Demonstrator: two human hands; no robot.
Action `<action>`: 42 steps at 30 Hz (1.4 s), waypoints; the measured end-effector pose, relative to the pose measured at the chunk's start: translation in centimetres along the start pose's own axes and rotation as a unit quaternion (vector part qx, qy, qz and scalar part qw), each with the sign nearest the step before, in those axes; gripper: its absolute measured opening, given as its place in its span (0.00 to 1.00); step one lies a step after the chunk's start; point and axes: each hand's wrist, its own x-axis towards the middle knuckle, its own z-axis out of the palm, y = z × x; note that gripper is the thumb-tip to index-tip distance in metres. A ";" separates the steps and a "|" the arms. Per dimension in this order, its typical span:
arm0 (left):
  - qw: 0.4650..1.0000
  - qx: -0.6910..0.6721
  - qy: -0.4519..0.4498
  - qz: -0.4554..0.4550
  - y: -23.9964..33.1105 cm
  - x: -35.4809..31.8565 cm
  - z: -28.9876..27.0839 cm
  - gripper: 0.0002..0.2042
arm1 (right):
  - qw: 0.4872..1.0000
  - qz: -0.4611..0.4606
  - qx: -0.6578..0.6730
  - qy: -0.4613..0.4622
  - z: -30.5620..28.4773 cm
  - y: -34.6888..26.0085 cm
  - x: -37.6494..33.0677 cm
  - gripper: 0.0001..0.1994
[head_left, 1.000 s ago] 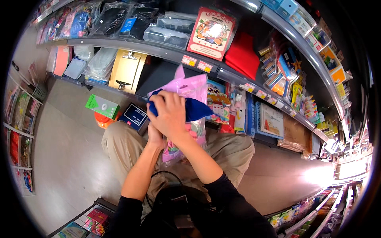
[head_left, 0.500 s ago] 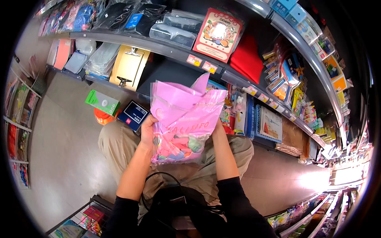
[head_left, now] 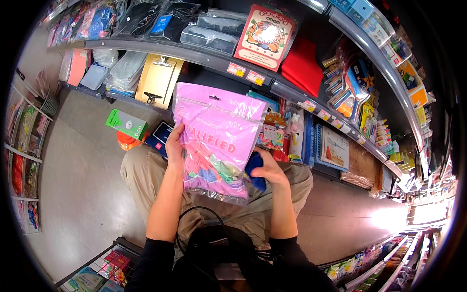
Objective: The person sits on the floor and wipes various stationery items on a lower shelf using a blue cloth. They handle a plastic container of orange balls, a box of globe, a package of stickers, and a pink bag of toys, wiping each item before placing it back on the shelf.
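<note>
A pink plastic bag of what look like coloured balloons is held upright over my lap. My left hand is closed on its left edge, thumb on the front. Its top flap stands unfolded, with a small hang hole showing. Beside the bag's lower right edge, my right hand is closed on a dark blue cloth, partly hidden behind the bag. A dark blue box lies on the floor beyond my left hand. Next to it are a green and grey box and an orange round thing.
A shelf runs across in front, holding a red card package, clear plastic cases and red cloth. Clipboards stand on the lower level. A wire basket with packages sits at lower left.
The bag has straightened and shifted left, its top flap unfolding. My right hand has come away from the bag's side, and the blue cloth in it now shows.
</note>
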 end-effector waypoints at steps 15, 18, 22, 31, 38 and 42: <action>0.964 0.242 0.039 0.102 -0.5 -0.6 1.3 0.19 | 0.989 -0.022 -0.091 0.111 5.8 1.1 1.1 0.17; 0.764 0.563 0.097 0.301 -0.9 -0.9 1.8 0.22 | 0.979 -0.069 -0.001 0.192 5.8 0.7 1.2 0.15; 0.837 0.443 -0.106 0.303 -0.9 -5.2 5.3 0.40 | 0.933 -0.135 -0.216 0.256 5.6 -0.8 1.3 0.13; 0.984 0.166 -0.057 0.003 -2.3 -7.1 6.9 0.19 | 0.932 -0.126 -0.265 0.215 9.1 -0.5 2.7 0.15; 0.993 0.116 0.002 0.009 -3.5 -5.7 3.8 0.15 | 0.964 -0.097 -0.034 0.245 8.2 1.4 4.9 0.11; 0.998 0.046 0.012 -0.037 -3.0 -5.0 3.8 0.18 | 0.950 0.067 0.183 0.246 7.1 2.6 6.3 0.13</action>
